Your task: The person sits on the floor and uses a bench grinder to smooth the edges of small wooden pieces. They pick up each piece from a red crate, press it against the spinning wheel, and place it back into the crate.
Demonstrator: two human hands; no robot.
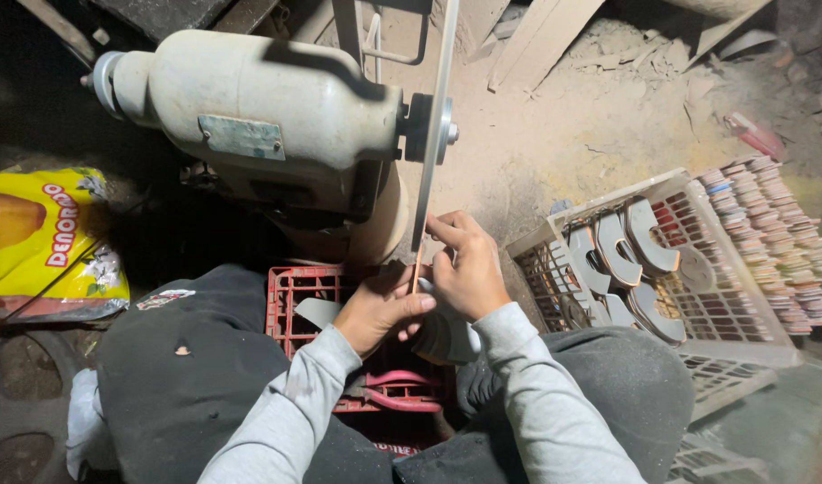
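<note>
My left hand (380, 306) and my right hand (466, 269) close together on a thin flat workpiece (417, 276) held edge-on against the lower edge of a spinning disc (432, 134). The disc is mounted on a cream-coloured motor (250, 116) in front of me. A pale curved piece (447, 339) shows just under my hands. Below them sits a red plastic crate (303, 291) between my knees, with a grey flat piece (318, 311) in it. Both forearms wear grey sleeves.
A white plastic crate (734, 341) at the right holds several grey horseshoe-shaped flat pieces (622, 260). Beside it stand stacks of thin coloured pieces (774, 233). A yellow bag (43, 237) lies at the left. Dusty ground and wooden boards (541, 36) lie beyond the motor.
</note>
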